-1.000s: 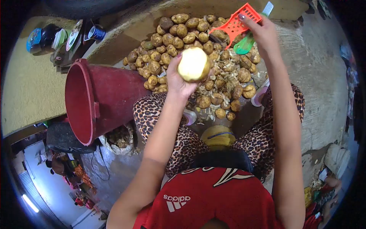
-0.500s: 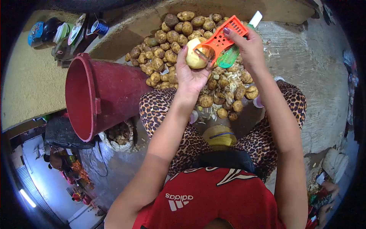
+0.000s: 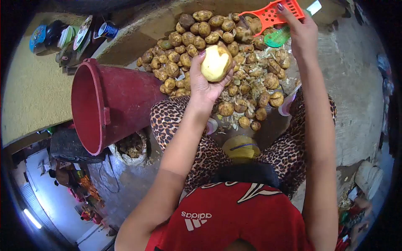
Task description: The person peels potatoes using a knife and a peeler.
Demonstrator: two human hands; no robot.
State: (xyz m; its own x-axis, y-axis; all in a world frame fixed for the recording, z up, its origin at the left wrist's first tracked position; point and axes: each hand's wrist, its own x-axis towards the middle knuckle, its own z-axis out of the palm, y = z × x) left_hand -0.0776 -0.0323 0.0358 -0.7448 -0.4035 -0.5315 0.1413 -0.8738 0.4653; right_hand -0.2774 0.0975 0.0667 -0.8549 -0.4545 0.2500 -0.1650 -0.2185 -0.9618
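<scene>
My left hand (image 3: 203,83) is closed around a partly peeled potato (image 3: 214,66), pale yellow on most of its near face with brown skin along the right edge. Up at the top right, my right hand (image 3: 303,35) grips an orange vegetable peeler (image 3: 270,16) with a perforated handle and a ring-shaped blade end. From the same hand a green plastic piece (image 3: 278,37) sticks out below the peeler, and a white end (image 3: 314,7) shows beyond the fingers. Whether these two belong to one tool is hidden. Peeler and held potato are apart.
Unpeeled potatoes (image 3: 172,67) lie heaped against a low wall, with peelings (image 3: 259,69) among those on the right. A red bucket (image 3: 125,108) lies tipped at the left beside an open sack (image 3: 130,150). A yellow container (image 3: 240,146) stands between my legs. People (image 3: 83,188) are in the background.
My right hand has moved up and to the right with the peeler, off the potato. The left hand still holds the potato, now turned slightly, with brown skin showing at its right.
</scene>
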